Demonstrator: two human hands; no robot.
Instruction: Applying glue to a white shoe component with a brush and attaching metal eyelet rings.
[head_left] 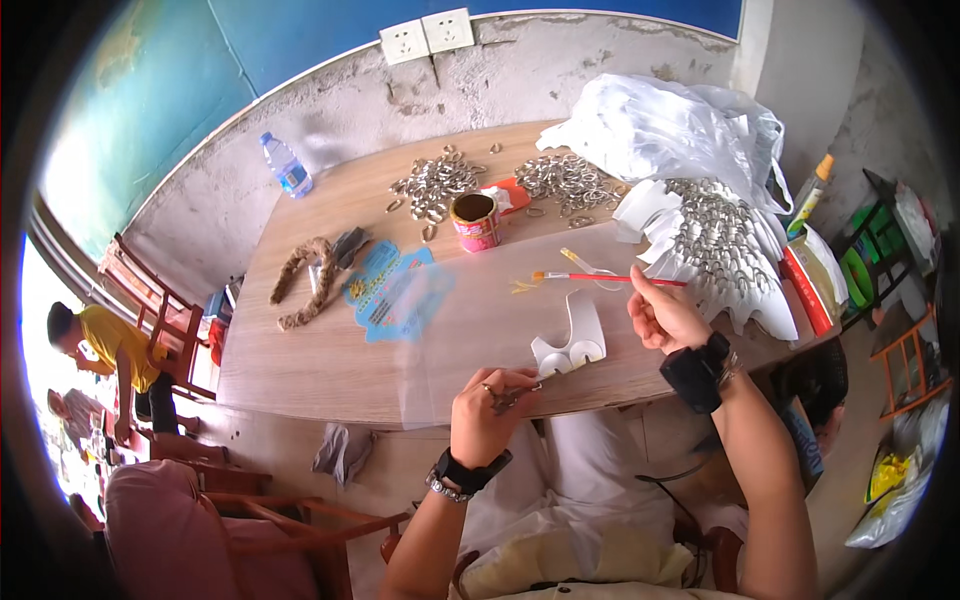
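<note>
My right hand (pixel 666 318) pinches the red handle of a thin paintbrush (pixel 610 278), its bristles pointing left over a clear plastic sheet. At the table's near edge, my left hand (pixel 488 418) is closed on a small metal piece (pixel 513 397), partly hidden by the fingers. Just beyond those fingertips lies a white curved cut-out piece (pixel 588 330). A yellow-tipped strip (pixel 575 256) rests past the brush. Farther back stands an open pink tin (pixel 476 224), beside heaps of oval metal rings (pixel 435 184). More rings cover overlapping white pieces (pixel 720 240) on the right.
A white plastic bag (pixel 660 120) sits at the back right, near a yellow glue bottle (pixel 812 190). Left of the sheet lie a blue printed card (pixel 395 295) and a furry brown loop (pixel 300 280). A water bottle (pixel 286 165) stands back left. Another person (pixel 115 350) sits far left.
</note>
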